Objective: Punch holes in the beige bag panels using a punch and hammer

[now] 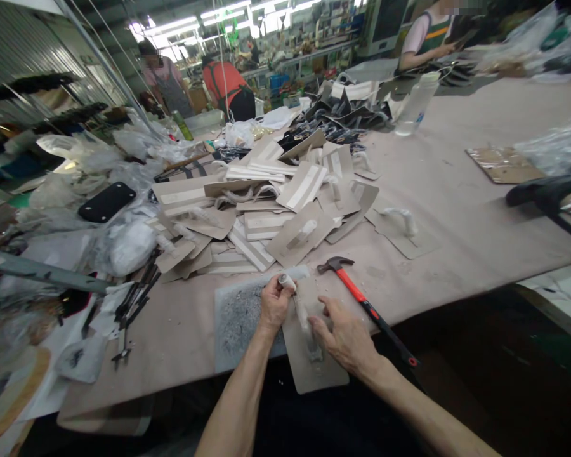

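Note:
In front of me a beige flat panel with a pale, plastic-wrapped handle lies at the table edge, its near end sticking out past the edge. My left hand is closed on a small whitish cylinder with a round end, just beside the panel's far end. My right hand hovers at the handle with thumb and fingers apart; whether a fingertip touches it I cannot tell. A claw hammer with a red and black grip lies to the right. Partly under the panel is a worn grey board.
Beyond my hands is a heap of similar beige panels, with dark ones behind. A water bottle stands at the back right. Crumpled plastic bags and dark tools lie left. Several people are in the background.

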Demonstrator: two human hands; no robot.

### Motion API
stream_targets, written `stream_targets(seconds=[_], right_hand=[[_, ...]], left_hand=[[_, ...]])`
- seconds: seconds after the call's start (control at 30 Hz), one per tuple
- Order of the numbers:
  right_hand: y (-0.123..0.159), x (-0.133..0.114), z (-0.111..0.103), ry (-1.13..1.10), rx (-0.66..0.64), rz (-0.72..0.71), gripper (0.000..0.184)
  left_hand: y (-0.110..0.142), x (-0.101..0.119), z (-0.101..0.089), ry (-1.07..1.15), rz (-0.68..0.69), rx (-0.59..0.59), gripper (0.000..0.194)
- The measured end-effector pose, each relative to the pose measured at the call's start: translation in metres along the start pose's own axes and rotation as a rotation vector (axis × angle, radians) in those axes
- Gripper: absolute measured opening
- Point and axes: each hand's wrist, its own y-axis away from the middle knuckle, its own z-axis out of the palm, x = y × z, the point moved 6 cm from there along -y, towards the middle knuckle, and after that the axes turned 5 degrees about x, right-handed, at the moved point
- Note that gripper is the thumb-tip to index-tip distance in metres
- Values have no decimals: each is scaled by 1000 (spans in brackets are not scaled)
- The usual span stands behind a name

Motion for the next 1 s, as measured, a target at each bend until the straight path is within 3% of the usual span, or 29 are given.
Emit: stream_targets(seconds=[0.13, 0.23, 0.33, 0.43, 0.6, 0.67, 0.77, 0.83, 0.9, 0.93, 1.0], right_hand=[[-4, 57, -29, 318, 156, 94, 40], [0, 89, -32, 480, 47, 140, 34], [5, 102, -27, 462, -97, 192, 21], [2, 105, -21, 229, -203, 343, 10], [-10, 83, -4, -743, -416, 726, 7], [-17, 68, -9, -842, -414, 762, 10], [-25, 41, -34, -814, -294, 626, 26], [-30, 22, -61, -638, -114, 378, 34], [-30, 5, -85, -324, 43, 121, 34], [-28, -1, -89, -165, 57, 32, 31], [-26, -7, -89, 80, -36, -74, 25]], left_hand=[[-1, -1, 0, 0, -7, -20, 29], [-1, 1, 0, -34, 15, -32, 28], [1, 3, 1, -117, 67, -34, 23], [4, 7, 2, -226, 159, -45, 18], [11, 17, 6, -414, 317, -124, 19], [12, 19, 8, -459, 340, -157, 19], [11, 19, 9, -442, 319, -170, 20], [10, 19, 8, -419, 302, -158, 22], [10, 20, 8, -421, 307, -147, 24], [11, 20, 8, -430, 315, -143, 23], [11, 18, 8, -446, 318, -147, 21]])
